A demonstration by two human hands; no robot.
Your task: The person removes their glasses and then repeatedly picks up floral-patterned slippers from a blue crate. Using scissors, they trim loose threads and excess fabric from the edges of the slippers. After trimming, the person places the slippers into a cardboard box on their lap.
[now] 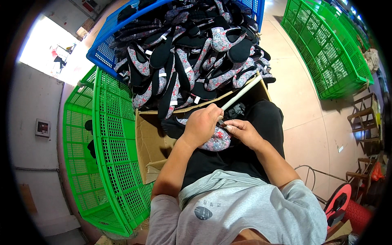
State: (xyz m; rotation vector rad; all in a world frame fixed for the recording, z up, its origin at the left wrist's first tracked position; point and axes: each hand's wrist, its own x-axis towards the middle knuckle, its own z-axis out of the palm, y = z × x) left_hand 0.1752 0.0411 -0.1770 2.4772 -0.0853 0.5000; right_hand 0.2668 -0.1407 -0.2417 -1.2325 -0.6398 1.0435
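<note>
A slipper of grey floral cloth with red flowers [217, 140] lies over my lap between my hands. My left hand [202, 124] is closed on it from above, fingers curled near the lower end of a pale rod [241, 94]. Whether those fingers also grip the rod cannot be made out. My right hand [245, 131] pinches the slipper's edge with thumb and forefinger, beside a small dark strip at the opening. Behind my hands a heap of similar floral slippers with black soles [185, 65] is piled high, several with small white tags.
The heap fills a blue plastic crate [94, 53] and hangs over an open cardboard box [149, 136] at my knees. Green mesh crates stand at left [116, 151] and far right [322, 51]. Wooden racks [363, 120] and a red-rimmed wheel [339, 202] are at right.
</note>
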